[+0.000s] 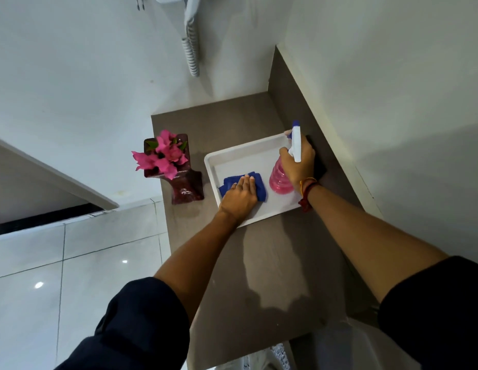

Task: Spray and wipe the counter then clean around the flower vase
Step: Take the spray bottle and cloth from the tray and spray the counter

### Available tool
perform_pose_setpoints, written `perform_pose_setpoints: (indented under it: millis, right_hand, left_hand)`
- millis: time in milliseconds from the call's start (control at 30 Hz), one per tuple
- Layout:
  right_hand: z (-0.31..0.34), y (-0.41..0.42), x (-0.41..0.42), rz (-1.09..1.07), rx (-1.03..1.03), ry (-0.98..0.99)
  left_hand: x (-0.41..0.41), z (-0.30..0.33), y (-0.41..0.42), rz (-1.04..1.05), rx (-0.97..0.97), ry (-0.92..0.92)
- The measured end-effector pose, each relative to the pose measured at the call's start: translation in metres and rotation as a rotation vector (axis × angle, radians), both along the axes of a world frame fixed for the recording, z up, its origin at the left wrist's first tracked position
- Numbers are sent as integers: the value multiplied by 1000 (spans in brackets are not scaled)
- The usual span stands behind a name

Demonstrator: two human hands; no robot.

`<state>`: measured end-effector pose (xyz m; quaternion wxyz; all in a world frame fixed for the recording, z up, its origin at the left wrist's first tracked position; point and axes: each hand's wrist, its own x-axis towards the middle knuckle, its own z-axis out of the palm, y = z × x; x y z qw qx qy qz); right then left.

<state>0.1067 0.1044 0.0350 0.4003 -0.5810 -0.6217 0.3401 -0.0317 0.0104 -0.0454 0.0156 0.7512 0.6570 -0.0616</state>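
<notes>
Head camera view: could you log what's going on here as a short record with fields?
surface: brown stone-look counter in a white-walled corner
tray: white rectangular plastic tray lying on the counter
left hand: pressed flat on a folded blue cloth inside the tray
right hand: wrapped around a pink ribbed spray bottle with white and blue trigger head, standing in the tray
vase: dark red glass vase with pink flowers, left of the tray, apart from it
wall: white coiled cord hanging above

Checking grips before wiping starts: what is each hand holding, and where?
Right hand wraps the pink spray bottle's neck. Left hand lies flat on the folded blue cloth, not gripping.
</notes>
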Motion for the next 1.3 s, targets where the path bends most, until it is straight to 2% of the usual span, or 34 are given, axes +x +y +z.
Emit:
perform_pose_setpoints:
  millis: [67,200,300,500,667,833,1100,1300]
  right_hand:
    - [-3,-3,-3,-17,-10,-6]
    - [-7,-18,-2,-12,43,-106]
    - [35,-35,-23,37,135,-103]
    - [70,-100,-65,118,257,-186]
    - [37,-174,-89,172,184,-277]
    - [-1,-230,-106,228,-35,-322]
    - [-9,-240,-116,302,-105,-391]
    - [-6,-226,-105,303,-57,-311]
  left_hand:
    - [-1,1,0,-47,56,-46]
    - [1,22,-17,-84,92,22]
    - [-13,65,-39,-96,136,142]
    - [-48,102,-108,-79,128,195]
    - [-73,92,-168,87,30,231]
    - [-84,85,-205,228,-36,205]
    - [-93,76,-212,270,-43,153]
    - [-93,77,-202,252,-9,135]
